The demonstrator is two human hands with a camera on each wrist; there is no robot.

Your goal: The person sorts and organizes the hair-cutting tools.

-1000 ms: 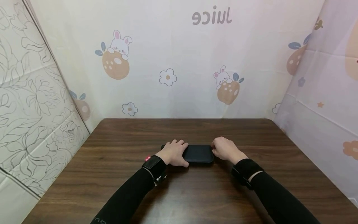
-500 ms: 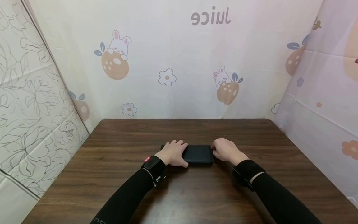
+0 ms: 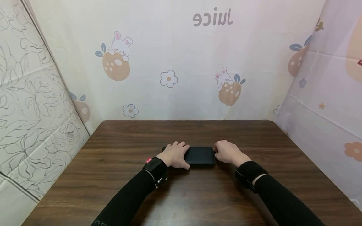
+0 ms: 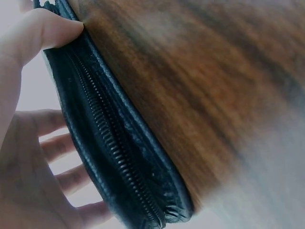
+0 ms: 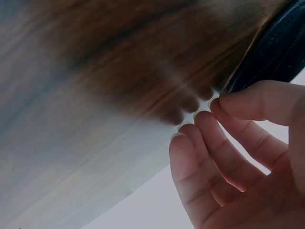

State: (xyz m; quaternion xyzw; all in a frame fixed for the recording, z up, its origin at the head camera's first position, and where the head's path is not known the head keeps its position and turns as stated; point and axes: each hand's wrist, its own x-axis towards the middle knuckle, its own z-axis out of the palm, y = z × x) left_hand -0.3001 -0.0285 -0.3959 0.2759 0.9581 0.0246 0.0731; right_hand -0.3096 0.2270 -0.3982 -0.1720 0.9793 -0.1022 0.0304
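A black zip wallet (image 3: 201, 155) lies lengthwise on the brown wooden table. My left hand (image 3: 175, 155) grips its left part, fingers spread over the top and thumb at the near side. In the left wrist view, a row of dark zipper teeth (image 4: 116, 148) runs along the wallet's edge, the thumb pressing close above it. At the right end my right hand (image 3: 228, 153) pinches with thumb and forefinger at the wallet's corner, other fingers curled alongside. I cannot tell whether a zipper pull is between these fingertips.
The wood-grain table (image 3: 186, 201) reaches back to a pale curtain (image 3: 181, 47) printed with rabbits, fruit and flowers. Another printed curtain (image 3: 325, 125) hangs along the right, and a line-drawn floral panel (image 3: 36, 88) borders the left.
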